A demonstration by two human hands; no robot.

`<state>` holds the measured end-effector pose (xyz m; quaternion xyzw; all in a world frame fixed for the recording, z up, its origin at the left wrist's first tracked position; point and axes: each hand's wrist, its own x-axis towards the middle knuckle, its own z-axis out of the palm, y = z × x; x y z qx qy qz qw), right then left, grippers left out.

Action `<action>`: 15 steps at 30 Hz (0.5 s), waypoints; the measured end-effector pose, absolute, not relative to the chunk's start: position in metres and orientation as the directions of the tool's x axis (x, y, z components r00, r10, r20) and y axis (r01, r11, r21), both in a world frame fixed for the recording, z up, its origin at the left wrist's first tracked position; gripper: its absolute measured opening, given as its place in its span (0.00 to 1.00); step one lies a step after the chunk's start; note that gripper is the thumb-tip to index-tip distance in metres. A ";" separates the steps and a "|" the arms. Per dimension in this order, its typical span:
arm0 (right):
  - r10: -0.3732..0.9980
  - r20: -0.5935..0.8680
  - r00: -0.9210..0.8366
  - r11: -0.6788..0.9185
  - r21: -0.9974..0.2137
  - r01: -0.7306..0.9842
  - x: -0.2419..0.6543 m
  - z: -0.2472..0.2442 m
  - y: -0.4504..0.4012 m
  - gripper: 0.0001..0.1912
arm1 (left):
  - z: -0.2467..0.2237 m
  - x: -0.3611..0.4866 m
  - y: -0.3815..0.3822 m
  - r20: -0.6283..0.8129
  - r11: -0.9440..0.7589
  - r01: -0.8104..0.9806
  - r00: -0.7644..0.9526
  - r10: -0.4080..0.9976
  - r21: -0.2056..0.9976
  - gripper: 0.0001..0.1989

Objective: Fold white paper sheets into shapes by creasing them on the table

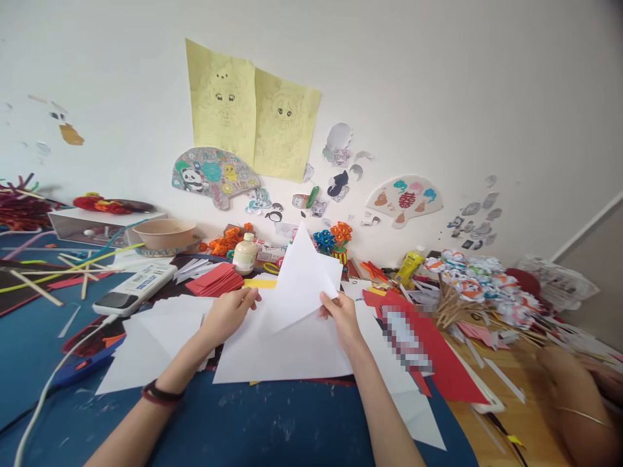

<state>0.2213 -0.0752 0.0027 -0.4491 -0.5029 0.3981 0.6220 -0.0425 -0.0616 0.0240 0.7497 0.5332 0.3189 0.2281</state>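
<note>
My right hand (341, 318) pinches the lower right edge of a folded white sheet of paper (304, 279), which stands up with a pointed top. To its left is my left hand (231, 316), fingers curled and pressed together, a small gap away from the folded sheet. Whether anything is between those fingertips is hidden. Beneath both hands lies a flat white sheet (282, 357). More loose white sheets (150, 337) spread to the left, under my left forearm. A yellow strip (261, 283) shows behind my left fingertips.
Behind stand a glue bottle (245, 254), a red paper stack (214, 280) and a bowl (164, 235). At left is a white device (135, 288) with a cable. Red card (438, 353) and wrapped sticks (481, 285) lie right. Another person's arm (579, 402) rests at far right.
</note>
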 end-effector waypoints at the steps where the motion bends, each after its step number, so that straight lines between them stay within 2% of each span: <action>1: 0.939 0.255 0.232 0.272 -0.961 -0.047 0.228 -0.001 -0.075 0.18 | 0.019 -0.044 -0.058 0.225 -0.342 0.712 0.257 0.940 0.613 0.21; 3: 0.909 0.228 0.349 0.272 -0.959 -0.081 0.241 -0.006 -0.076 0.18 | 0.011 -0.044 -0.056 0.210 -0.371 0.796 0.307 0.928 0.477 0.15; 6: 0.850 0.216 0.481 0.325 -0.933 -0.155 0.252 -0.006 -0.077 0.18 | 0.005 -0.037 -0.060 0.201 -0.389 0.851 0.337 0.920 0.352 0.09; 10: 0.851 0.209 0.482 0.330 -0.927 -0.181 0.252 -0.003 -0.078 0.19 | 0.001 -0.029 -0.064 0.190 -0.396 0.890 0.358 0.914 0.225 0.06; 15: 0.854 0.199 0.480 0.323 -0.927 -0.190 0.254 -0.005 -0.076 0.20 | 0.007 -0.024 -0.068 0.185 -0.390 0.907 0.361 0.914 0.157 0.10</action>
